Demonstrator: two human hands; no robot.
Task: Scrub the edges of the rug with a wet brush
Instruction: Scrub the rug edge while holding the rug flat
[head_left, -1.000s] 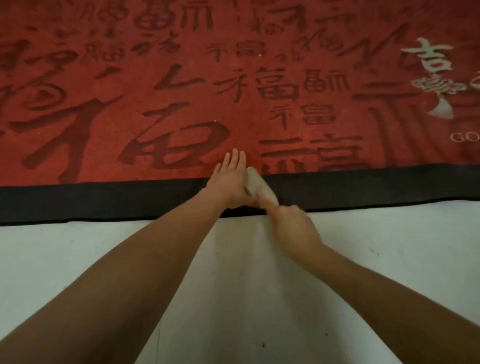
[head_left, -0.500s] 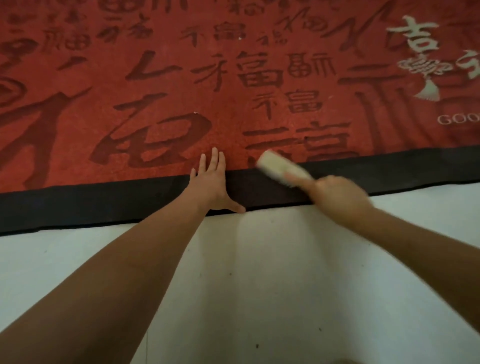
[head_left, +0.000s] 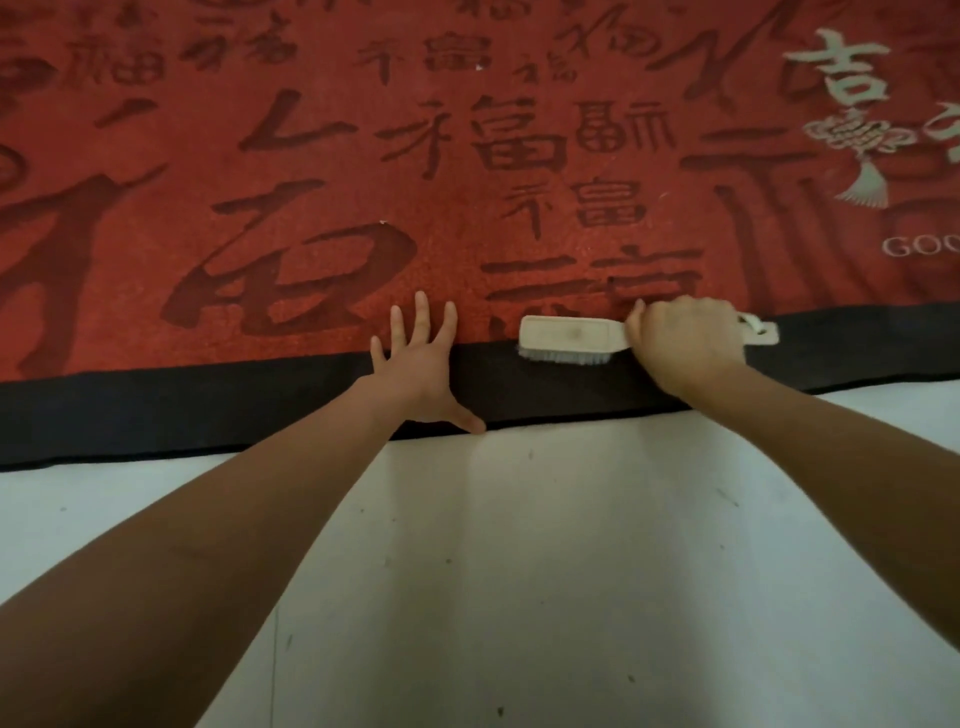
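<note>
Brush lies with its long axis running left to right, parallel to the black border of the rug, its bristles down on the seam where black meets red. The right hand wraps the handle at the brush's right end, fingers curled round it, so the head sticks out leftward from the grip, toward the left hand. That hand lies flat, fingers spread, palm on the border and fingertips on the red pile, thumb reaching to the near edge by the white floor. It pins the rug just left of the brush head, a small gap between them. Since the brush lines up with the edge, the next stroke is probably a slide along the border, and leftward travel is short before it meets the pinning hand.
</note>
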